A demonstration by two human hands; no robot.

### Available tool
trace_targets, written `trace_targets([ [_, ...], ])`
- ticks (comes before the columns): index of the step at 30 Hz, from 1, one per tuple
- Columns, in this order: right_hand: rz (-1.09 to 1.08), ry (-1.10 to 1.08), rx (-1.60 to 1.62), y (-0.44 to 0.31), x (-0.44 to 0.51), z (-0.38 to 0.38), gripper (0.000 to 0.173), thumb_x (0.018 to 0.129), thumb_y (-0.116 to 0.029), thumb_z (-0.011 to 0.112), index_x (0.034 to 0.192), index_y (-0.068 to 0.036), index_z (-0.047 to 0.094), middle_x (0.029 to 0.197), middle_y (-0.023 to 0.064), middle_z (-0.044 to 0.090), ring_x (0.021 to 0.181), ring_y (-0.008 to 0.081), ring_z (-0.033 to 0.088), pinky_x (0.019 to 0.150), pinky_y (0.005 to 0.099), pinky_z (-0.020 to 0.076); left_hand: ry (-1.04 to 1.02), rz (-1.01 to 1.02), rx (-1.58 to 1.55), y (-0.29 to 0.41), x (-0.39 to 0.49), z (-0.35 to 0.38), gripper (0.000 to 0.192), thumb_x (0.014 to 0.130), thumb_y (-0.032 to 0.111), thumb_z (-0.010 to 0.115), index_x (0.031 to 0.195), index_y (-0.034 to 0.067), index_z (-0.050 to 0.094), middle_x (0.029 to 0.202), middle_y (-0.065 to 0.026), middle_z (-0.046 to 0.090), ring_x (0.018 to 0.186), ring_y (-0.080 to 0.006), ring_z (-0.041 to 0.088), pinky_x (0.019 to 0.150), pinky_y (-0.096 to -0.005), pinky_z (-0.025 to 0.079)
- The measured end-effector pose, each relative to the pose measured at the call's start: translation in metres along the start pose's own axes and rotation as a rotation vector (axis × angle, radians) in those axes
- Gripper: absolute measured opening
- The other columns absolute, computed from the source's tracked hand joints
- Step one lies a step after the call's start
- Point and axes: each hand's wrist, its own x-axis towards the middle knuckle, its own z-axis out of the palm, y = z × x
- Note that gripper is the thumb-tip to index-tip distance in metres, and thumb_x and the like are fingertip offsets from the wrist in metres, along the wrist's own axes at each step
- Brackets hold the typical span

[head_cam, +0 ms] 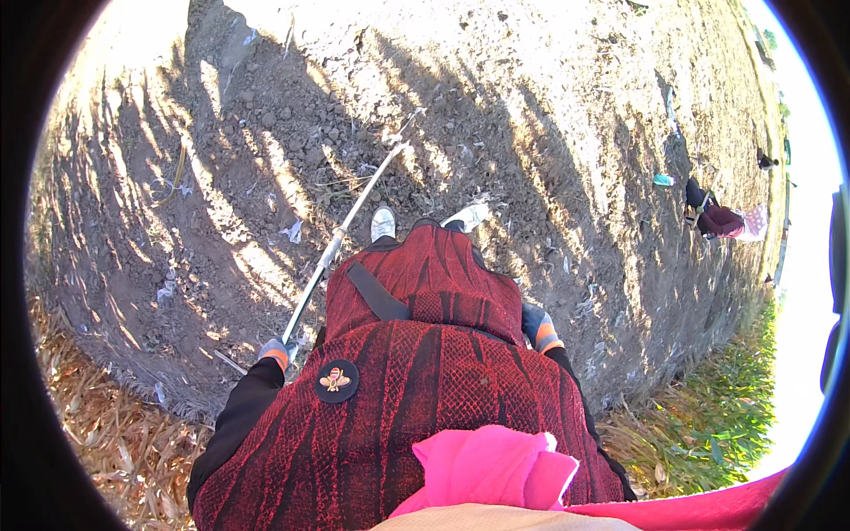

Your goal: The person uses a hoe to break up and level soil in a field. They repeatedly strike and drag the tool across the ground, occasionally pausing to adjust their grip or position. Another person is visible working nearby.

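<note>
My left hand (279, 352), in a grey glove with an orange cuff, is closed round the lower end of a long metal-looking pole (330, 251). The pole slants up and away over the soil, past my left shoe (383, 224); its far end is thin, with pale scraps near it. My right hand (541, 328), gloved the same way, is at the right side of my red and black garment (425, 372). Its fingers are partly hidden by the cloth, so I cannot tell their pose.
Cloddy soil (279, 113) with scraps of pale plastic film (292, 231) lies ahead. Dry leaves (119, 438) are behind at left, green plants (710, 425) at right. Far right, another person (720, 221) bends over a tool handle near a turquoise object (663, 180).
</note>
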Motion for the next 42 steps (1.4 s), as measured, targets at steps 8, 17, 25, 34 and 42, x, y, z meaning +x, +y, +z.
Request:
trace_targets([
  [8,0.181,0.020,0.586,0.004,-0.012,0.039,0.034,0.084,-0.032,0.047,0.081,-0.002,0.061,0.066,0.0077,0.061,0.056,0.0181,0.058,0.053,0.0323,0.0475,-0.051,0.141,-0.374,0.055,-0.019,-0.049,0.027,0.070,0.024,0.065,0.085,0.002,0.065,0.063,-0.0120,0.061,0.057,-0.0226,0.061,0.052,-0.0355,0.045],
  [17,0.164,0.042,0.683,0.005,-0.020,0.041,0.030,0.088,-0.027,0.045,0.086,-0.003,0.062,0.075,0.0079,0.065,0.055,0.0178,0.059,0.049,0.0299,0.0467,-0.013,0.439,-0.493,0.136,-0.003,-0.107,0.042,0.076,0.044,0.059,0.084,0.003,0.065,0.068,-0.0157,0.063,0.064,-0.0277,0.063,0.059,-0.0379,0.047],
  [25,0.868,-0.094,1.159,0.010,-0.034,0.021,0.026,0.084,-0.033,0.045,0.086,-0.012,0.060,0.075,0.0037,0.062,0.057,0.0156,0.055,0.052,0.0315,0.0423,0.110,0.759,-0.443,0.324,-0.020,-0.191,0.058,0.079,0.058,0.046,0.092,0.003,0.060,0.078,-0.0214,0.062,0.076,-0.0389,0.059,0.067,-0.0436,0.045],
  [34,0.876,-0.001,1.209,-0.012,-0.043,0.018,0.030,0.084,-0.031,0.046,0.084,-0.003,0.059,0.074,0.0080,0.062,0.054,0.0178,0.057,0.049,0.0300,0.0442,0.127,0.576,-0.077,0.324,0.051,-0.138,0.057,0.079,0.053,0.049,0.106,0.004,0.061,0.085,-0.0177,0.065,0.077,-0.0324,0.063,0.067,-0.0393,0.047],
  [42,0.136,-0.137,0.287,-0.006,-0.031,0.026,0.021,0.081,-0.011,0.049,0.099,-0.006,0.059,0.080,0.0130,0.064,0.064,0.0253,0.062,0.054,0.0362,0.0496,-0.013,0.403,-0.099,0.103,0.013,-0.075,0.052,0.080,0.053,0.052,0.097,0.005,0.062,0.081,-0.0196,0.063,0.080,-0.0342,0.061,0.068,-0.0423,0.045],
])
